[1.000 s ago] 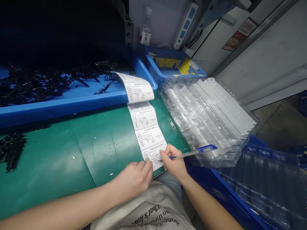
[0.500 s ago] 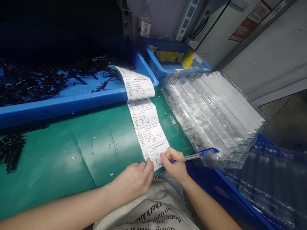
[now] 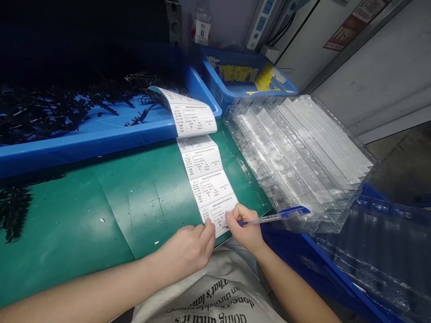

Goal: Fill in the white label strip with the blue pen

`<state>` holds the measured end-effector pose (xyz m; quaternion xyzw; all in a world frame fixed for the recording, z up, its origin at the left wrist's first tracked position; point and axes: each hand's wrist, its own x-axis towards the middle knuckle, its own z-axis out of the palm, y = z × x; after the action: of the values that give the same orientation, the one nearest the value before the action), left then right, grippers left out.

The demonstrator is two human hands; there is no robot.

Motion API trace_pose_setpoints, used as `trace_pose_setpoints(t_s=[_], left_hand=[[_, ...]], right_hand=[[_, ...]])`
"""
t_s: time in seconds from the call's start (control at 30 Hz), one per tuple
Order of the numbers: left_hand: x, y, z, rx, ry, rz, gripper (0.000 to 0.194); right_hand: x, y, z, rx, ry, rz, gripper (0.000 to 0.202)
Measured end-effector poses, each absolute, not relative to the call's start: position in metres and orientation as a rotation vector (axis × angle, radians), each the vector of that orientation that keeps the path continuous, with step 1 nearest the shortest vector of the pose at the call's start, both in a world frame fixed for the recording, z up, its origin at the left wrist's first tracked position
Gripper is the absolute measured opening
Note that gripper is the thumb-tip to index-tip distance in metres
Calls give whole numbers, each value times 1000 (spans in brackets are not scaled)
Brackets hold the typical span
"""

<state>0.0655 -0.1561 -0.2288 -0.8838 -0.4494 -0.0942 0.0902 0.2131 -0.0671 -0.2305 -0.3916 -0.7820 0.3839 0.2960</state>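
A strip of printed white labels (image 3: 209, 185) runs down the green table mat, its far part draped over the rim of a blue tray. My left hand (image 3: 191, 246) is closed at the strip's lower left edge, with thumb and fingertips on the paper. In my right hand (image 3: 247, 229) is a ballpoint pen (image 3: 269, 218), its blue-capped end pointing right and its tip low over the bottom label. The right fingers are curled and rest at the strip's lower right edge. Whether the tip touches the paper is too small to tell.
The blue tray (image 3: 144, 140) at the back left holds many black plastic parts. Stacked clear plastic trays (image 3: 303, 161) stand to the right, with a blue basket (image 3: 224, 95) behind them. Another pile of black parts (image 3: 15, 208) lies on the green mat (image 3: 84, 211).
The surroundings sit slightly higher in the view, as the camera has tilted a little. Both hands keep nearly the same place on the label strip, and the pen has barely moved.
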Motion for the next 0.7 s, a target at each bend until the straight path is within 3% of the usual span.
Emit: trace_pose_setpoints(t_s=[0.7], left_hand=[[66,-155,-226,-2584,-1335,-397,26]], right_hand=[[211,-69,-232,-1001,-2185,905,31]])
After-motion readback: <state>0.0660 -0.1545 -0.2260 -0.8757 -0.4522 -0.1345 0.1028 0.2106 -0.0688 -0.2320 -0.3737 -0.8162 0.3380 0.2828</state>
